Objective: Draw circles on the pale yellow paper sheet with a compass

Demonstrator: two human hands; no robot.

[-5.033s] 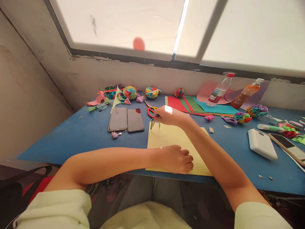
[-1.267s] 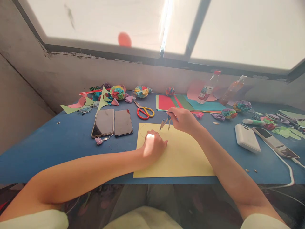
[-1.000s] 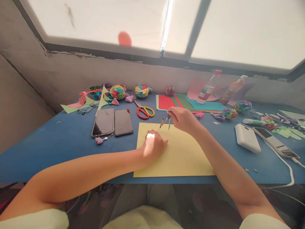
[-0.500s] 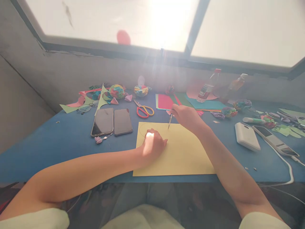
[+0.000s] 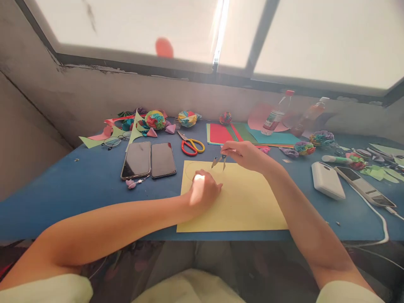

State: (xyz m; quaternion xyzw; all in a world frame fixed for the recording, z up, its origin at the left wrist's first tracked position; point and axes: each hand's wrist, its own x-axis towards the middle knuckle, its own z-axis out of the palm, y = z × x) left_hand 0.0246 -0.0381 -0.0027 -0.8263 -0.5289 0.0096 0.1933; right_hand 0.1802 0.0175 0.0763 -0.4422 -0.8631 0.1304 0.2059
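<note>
A yellow sheet of paper lies flat near the table's front edge. Part of a thin drawn circle shows at its upper left, beside my left hand, which rests on the sheet with its fingers curled; whether anything is under them is hidden. Above the sheet's top edge, my right hand pinches the top of a metal compass. The two legs of the compass are spread and point down at the paper, right of the drawn circle.
Red-and-yellow scissors, two phones and glasses lie to the left. Coloured sheets, bottles and paper balls stand behind. A white power bank and a cabled device are right.
The compass has turned in my right hand, so both legs now show, one swung to the left. My right hand has shifted slightly left. My left hand stays put.
</note>
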